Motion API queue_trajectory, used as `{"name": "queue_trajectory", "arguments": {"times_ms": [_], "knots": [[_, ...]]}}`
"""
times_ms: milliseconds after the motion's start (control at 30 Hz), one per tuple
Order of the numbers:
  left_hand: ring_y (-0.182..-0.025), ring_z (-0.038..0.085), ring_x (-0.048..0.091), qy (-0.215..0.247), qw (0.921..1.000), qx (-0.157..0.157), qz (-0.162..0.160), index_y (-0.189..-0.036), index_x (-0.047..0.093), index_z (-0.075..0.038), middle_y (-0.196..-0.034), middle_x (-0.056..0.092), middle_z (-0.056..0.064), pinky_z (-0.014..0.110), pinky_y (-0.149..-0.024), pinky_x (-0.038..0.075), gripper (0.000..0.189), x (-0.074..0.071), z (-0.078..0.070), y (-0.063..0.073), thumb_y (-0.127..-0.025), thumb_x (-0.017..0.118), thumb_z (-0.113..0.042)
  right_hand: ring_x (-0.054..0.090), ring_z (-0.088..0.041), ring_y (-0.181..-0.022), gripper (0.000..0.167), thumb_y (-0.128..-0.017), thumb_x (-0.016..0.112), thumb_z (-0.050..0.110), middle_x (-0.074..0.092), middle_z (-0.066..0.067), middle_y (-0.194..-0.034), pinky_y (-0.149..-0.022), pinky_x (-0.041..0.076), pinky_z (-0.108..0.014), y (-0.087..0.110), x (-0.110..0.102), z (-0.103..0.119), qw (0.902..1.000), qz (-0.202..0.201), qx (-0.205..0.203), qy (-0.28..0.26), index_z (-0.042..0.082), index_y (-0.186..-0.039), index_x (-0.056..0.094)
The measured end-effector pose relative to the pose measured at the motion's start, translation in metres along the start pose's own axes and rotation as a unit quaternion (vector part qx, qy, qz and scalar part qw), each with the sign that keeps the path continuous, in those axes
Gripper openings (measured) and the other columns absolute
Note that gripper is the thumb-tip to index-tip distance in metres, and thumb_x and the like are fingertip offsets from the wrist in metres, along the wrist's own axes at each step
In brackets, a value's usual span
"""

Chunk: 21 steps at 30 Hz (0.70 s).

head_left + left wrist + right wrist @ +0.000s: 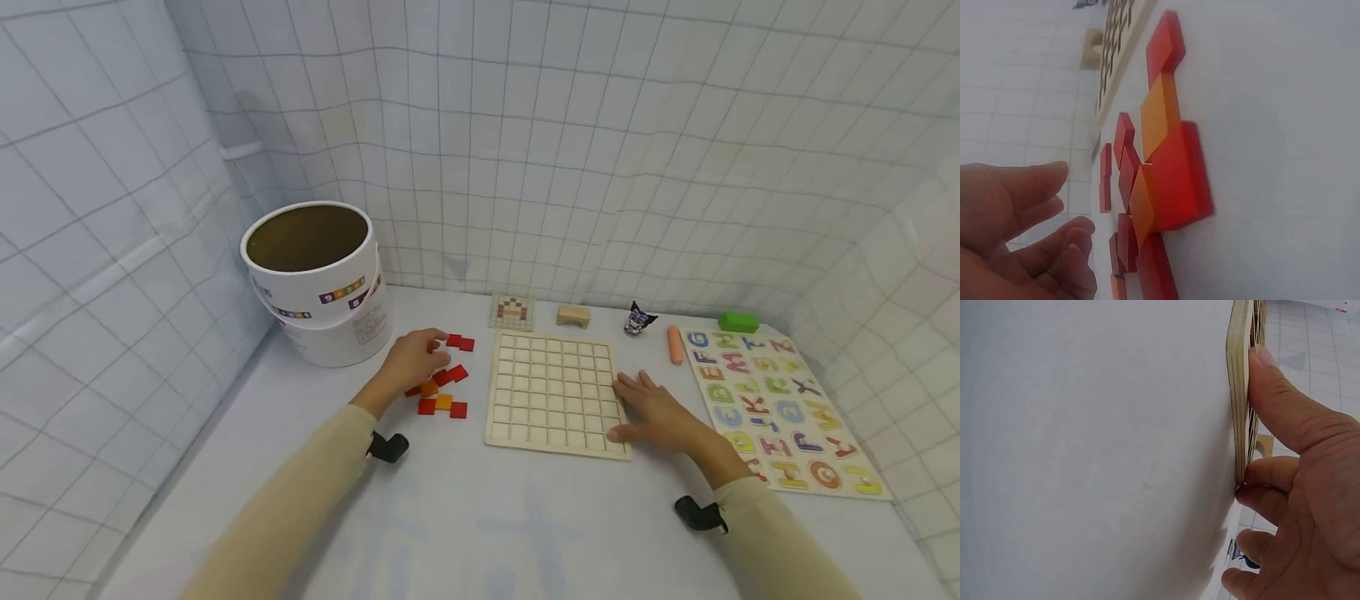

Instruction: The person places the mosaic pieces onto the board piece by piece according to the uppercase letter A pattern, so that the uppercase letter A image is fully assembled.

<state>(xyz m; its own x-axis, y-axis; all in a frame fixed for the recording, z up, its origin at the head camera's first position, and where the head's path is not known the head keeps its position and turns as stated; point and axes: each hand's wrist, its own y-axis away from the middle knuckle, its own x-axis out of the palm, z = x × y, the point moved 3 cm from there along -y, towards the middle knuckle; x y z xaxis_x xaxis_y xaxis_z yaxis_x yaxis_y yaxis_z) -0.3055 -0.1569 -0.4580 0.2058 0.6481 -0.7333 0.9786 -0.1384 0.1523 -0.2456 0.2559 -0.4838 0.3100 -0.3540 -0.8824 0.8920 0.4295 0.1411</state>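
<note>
A pale wooden grid board [555, 392] with square cells lies in the middle of the table. Left of it are several flat red tiles [459, 410] and orange tiles [444, 402], some touching or overlapping. Over the far side of these tiles hovers my left hand [411, 360], fingers loosely bent; the left wrist view shows thumb and fingers apart with nothing between them. My right hand [660, 417] rests at the board's right edge, fingers spread. In the right wrist view the thumb lies on the board's top face and the fingertips [1254, 495] sit along its rim.
A white bucket [341, 333] stands at the back left. Behind the board are a small mosaic square [512, 313], a wooden arch block [573, 315] and a dark figurine [636, 320]. An orange stick [675, 345], a green block [738, 322] and an alphabet board [870, 483] lie to the right.
</note>
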Motion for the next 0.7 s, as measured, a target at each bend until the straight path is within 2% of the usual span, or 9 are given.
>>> {"name": "queue_trajectory", "arguments": {"times_ms": [133,233,333,433,567,700], "knots": [[-0.121,0.034,0.056,-0.033,0.9993,0.011,-0.016,-0.142,0.058,-0.008,-0.141,0.059,0.017,0.047,-0.105,0.048,0.047,0.004,-0.007,-0.033,-0.096,0.067,-0.016,0.011,-0.057,-0.149,0.099,-0.086,0.074,0.057,0.027,-0.024,-0.163,-0.112,0.01,-0.076,0.002,0.0,-0.002,1.0,0.003,0.007,0.002,-0.004,-0.155,0.036],[-0.121,0.035,0.055,-0.065,0.9978,0.009,-0.015,-0.135,0.064,-0.005,-0.134,0.063,0.017,0.049,-0.107,0.045,0.042,0.006,-0.007,-0.047,-0.094,0.07,-0.012,0.01,-0.057,-0.149,0.099,-0.086,0.074,0.057,0.028,-0.023,-0.163,-0.112,0.008,-0.077,0.003,0.001,0.0,0.9999,0.005,0.013,0.001,-0.002,-0.155,0.036],[-0.113,0.033,0.054,-0.074,0.9972,-0.012,0.0,-0.127,0.069,-0.005,-0.125,0.065,0.017,0.048,-0.102,0.049,0.035,0.009,-0.001,-0.05,-0.093,0.071,-0.011,0.01,-0.056,-0.149,0.098,-0.086,0.074,0.057,0.027,-0.022,-0.164,-0.112,0.007,-0.077,0.004,0.005,0.002,0.9997,0.015,0.019,0.002,-0.001,-0.155,0.036],[-0.105,0.031,0.054,-0.078,0.9968,-0.014,-0.001,-0.12,0.072,-0.006,-0.116,0.064,0.014,0.044,-0.095,0.052,0.028,0.013,0.002,-0.05,-0.093,0.073,-0.013,0.01,-0.056,-0.15,0.097,-0.086,0.073,0.058,0.027,-0.021,-0.164,-0.112,0.008,-0.077,0.007,0.007,0.001,0.9996,0.017,0.021,0.008,0.0,-0.156,0.037],[-0.098,0.029,0.055,-0.1,0.9946,0.02,-0.017,-0.115,0.071,-0.005,-0.106,0.064,0.012,0.041,-0.091,0.053,0.023,0.013,0.002,-0.051,-0.094,0.073,-0.015,0.013,-0.055,-0.149,0.096,-0.087,0.072,0.058,0.027,-0.021,-0.164,-0.112,0.01,-0.077,0.007,0.005,-0.001,0.9998,0.002,0.012,0.015,0.0,-0.155,0.037],[-0.094,0.027,0.057,-0.139,0.989,0.051,-0.008,-0.116,0.069,-0.007,-0.104,0.067,0.009,0.04,-0.09,0.053,0.024,0.011,-0.002,-0.052,-0.096,0.071,-0.018,0.013,-0.055,-0.15,0.096,-0.087,0.071,0.059,0.027,-0.02,-0.164,-0.112,0.01,-0.077,0.002,0.002,-0.003,0.9998,0.003,0.009,0.017,0.001,-0.156,0.037]]}}
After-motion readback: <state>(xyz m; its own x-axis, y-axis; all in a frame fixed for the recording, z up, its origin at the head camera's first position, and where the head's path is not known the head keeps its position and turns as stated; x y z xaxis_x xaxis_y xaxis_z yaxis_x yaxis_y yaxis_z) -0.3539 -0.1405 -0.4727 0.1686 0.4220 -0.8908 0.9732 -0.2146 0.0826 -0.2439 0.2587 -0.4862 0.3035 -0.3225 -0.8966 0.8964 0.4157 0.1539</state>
